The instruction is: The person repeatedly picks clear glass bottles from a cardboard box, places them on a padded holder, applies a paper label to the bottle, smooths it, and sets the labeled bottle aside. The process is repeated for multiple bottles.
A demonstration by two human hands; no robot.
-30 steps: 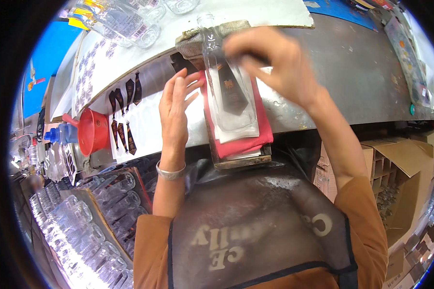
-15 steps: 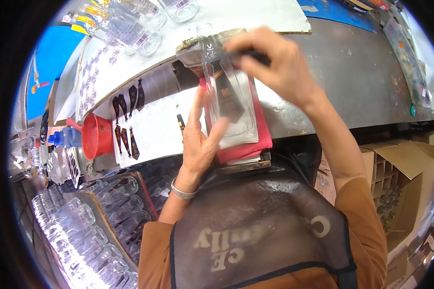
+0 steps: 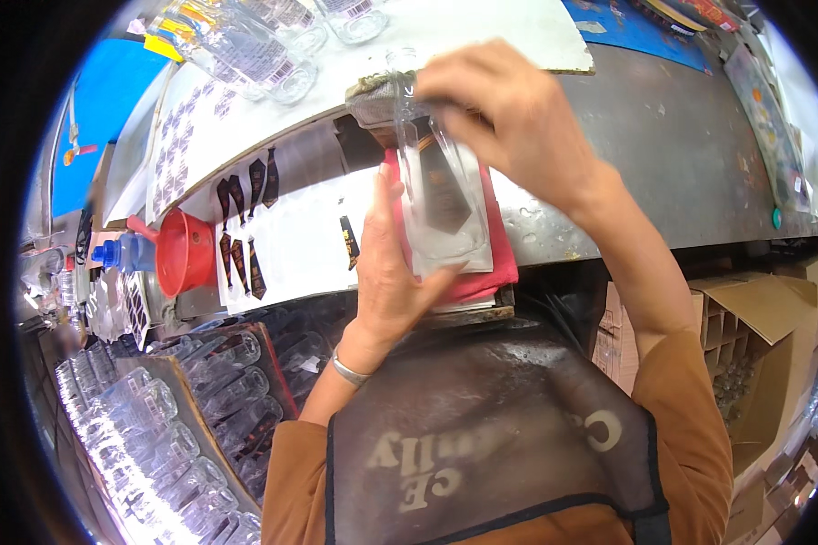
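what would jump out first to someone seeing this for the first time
At centre, both hands work a clear glass bottle lying on a red cloth: the right hand grips its neck end, the left hand presses its lower side by a dark label. To the left a red funnel stands out beside sheets of dark labels, with rows of empty bottles lower left.

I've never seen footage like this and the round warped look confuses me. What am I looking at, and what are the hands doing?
It is a wide fisheye camera worn on a person's head, looking down, so straight edges bend. Both bare hands are that person's own. The right hand grips the top of a clear glass bottle with a dark label, lying on a red pad at the edge of the grey bench. The left hand presses against the bottle's side. Nearby lie a sheet of dark labels, a red funnel and, lower left, rows of empty bottles.
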